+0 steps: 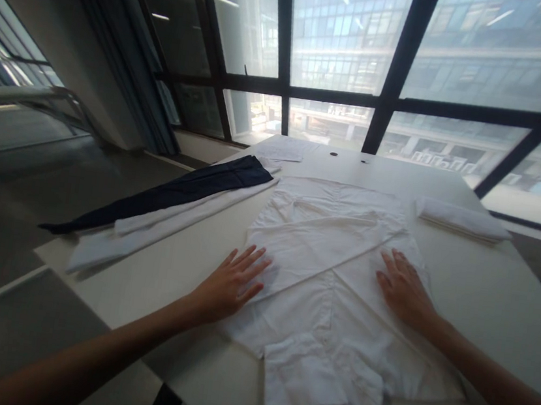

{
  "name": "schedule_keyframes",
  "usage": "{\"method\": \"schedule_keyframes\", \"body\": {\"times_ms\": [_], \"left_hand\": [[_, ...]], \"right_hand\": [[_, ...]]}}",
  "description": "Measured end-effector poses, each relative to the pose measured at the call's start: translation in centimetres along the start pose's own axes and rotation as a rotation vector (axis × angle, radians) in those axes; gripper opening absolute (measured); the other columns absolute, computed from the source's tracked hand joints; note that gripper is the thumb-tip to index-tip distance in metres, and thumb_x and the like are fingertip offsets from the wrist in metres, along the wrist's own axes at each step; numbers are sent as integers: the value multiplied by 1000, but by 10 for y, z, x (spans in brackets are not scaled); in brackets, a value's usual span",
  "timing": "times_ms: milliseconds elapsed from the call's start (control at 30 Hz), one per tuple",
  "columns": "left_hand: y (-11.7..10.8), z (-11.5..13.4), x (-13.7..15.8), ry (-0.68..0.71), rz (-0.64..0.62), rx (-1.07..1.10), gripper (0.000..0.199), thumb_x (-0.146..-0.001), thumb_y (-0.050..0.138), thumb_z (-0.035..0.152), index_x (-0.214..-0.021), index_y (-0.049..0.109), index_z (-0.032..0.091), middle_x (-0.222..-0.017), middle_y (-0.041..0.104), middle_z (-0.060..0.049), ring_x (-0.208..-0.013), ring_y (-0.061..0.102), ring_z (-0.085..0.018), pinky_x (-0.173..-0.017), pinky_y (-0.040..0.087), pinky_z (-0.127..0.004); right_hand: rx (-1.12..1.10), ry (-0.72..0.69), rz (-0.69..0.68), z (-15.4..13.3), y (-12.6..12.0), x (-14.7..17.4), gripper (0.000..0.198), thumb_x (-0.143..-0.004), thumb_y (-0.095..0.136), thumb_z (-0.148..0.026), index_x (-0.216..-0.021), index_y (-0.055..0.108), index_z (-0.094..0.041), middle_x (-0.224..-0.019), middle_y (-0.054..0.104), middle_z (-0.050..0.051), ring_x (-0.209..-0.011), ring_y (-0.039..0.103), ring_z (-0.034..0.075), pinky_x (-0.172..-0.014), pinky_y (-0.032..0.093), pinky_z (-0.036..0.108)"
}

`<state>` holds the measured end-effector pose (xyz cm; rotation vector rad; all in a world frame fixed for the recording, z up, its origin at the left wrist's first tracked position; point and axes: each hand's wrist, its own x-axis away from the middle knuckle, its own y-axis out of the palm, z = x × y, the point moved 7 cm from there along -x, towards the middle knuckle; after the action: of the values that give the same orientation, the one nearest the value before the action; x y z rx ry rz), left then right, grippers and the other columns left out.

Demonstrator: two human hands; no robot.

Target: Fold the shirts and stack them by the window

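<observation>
A white collared shirt (pixel 315 241) lies spread on the white table, its collar (pixel 322 380) towards me at the near edge. Its sleeves are folded across the body and cross over near the middle. Flat on the left side of the cloth rests my left hand (pixel 236 280), fingers spread. My right hand (pixel 402 288) lies on the right side of the shirt, fingers stretched out. Neither hand grips anything. Creases run across the fabric between the two hands.
On the table's left edge, dark trousers (pixel 187 192) lie over long white garments (pixel 158 231), their ends overhanging. A folded white cloth (pixel 460 220) sits at the right. White sheets (pixel 277 147) lie at the back left. Windows (pixel 343 47) rise behind the table (pixel 494 309).
</observation>
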<state>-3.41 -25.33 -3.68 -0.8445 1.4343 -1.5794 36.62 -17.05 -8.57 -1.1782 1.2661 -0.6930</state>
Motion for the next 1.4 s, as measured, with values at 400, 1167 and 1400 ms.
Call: {"method": "schedule_keyframes", "body": {"times_ms": [400, 1167, 1400], "left_hand": [[19, -8, -47, 43, 92, -137, 54, -104, 34, 53, -156, 35, 38, -164, 30, -1, -152, 25, -30, -121, 19, -58], [21, -95, -208, -159, 30, -87, 54, -107, 25, 40, -153, 39, 16, -162, 31, -18, -152, 23, -29, -118, 24, -58], [-14, -87, -196, -121, 196, 107, 55, -105, 20, 31, -149, 48, 14, -156, 44, -13, -150, 32, -22, -122, 24, -49]], "right_hand": [[27, 49, -107, 3, 8, -20, 56, -103, 33, -42, -151, 45, -16, -161, 36, 16, -149, 30, 31, -120, 26, 50], [49, 28, -127, 44, 31, -118, 58, -103, 29, -38, -151, 44, -9, -158, 37, 22, -147, 34, 31, -118, 27, 52], [48, 25, -124, 44, 31, -118, 57, -103, 29, -37, -150, 45, -9, -157, 39, 22, -147, 35, 30, -118, 27, 50]]}}
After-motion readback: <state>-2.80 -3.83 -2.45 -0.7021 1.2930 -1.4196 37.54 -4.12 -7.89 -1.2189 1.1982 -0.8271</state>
